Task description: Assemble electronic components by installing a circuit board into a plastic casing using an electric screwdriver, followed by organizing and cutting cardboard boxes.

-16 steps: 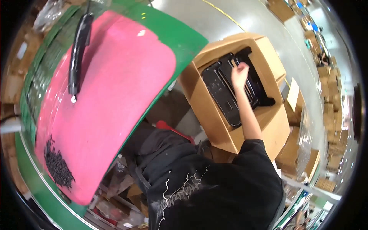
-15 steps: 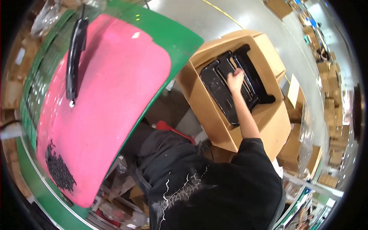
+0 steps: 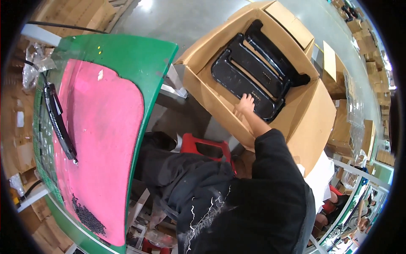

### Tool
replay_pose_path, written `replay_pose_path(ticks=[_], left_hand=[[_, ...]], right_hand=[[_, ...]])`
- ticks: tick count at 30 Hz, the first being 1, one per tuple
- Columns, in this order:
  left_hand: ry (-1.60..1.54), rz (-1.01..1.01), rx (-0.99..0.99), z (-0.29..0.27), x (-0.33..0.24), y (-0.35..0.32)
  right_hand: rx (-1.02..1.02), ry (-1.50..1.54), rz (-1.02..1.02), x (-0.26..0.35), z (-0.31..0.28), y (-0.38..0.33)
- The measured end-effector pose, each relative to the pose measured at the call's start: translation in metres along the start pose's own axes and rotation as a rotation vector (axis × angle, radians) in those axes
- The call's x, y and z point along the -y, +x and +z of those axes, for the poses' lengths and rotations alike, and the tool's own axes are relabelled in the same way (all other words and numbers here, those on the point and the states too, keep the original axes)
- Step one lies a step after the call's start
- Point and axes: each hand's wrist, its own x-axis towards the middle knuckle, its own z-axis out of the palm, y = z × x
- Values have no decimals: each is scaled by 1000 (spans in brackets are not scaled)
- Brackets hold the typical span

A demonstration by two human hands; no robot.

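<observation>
Item: black moulded panel (image 3: 241,86), slotted, round-cornered; lies in the carton (image 3: 311,122), just beyond and to either side of my right hand (image 3: 246,103). Long axis runs crosswise to my fingers, far left to near right; my hand is at its near long edge, toward the right end.

Right hand: fingers part-bent, slightly spread, tips on the panel's edge; thumb hidden, so I cannot tell whether I have hold of it. Left hand: out of view; the right is the nearer by what shows.

Behind the panel, farther from my hand: second black panel (image 3: 258,67), roughly parallel.

Left of my hand, well apart: green bench (image 3: 122,51) with pink mat (image 3: 101,139), loose small black pieces (image 3: 88,220), black screwdriver (image 3: 59,122).

Below-left of my hand: red stool (image 3: 187,144).

Beyond the carton: grey floor (image 3: 169,19); far right, stacked cardboard boxes (image 3: 368,46).
</observation>
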Motion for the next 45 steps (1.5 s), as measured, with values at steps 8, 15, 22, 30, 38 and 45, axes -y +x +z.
replay_pose_path(ticks=[8,15,22,30,38,45], left_hand=[[424,622,441,169,232,-129],[785,1524,435,224,282,-164],[987,852,631,235,321,-214],[1380,531,1417,275,368,-224],[1444,734,1828,307,402,-216],[1419,611,1831,336,401,-173]], right_hand=[[682,293,117,7,-34,-3],[76,137,42,-28,-15,-3],[98,-156,-123,-16,-16,15],[-465,60,-236,-48,-55,-8],[-367,713,-633,-61,-269,-27],[62,1111,-818,93,-369,-251]])
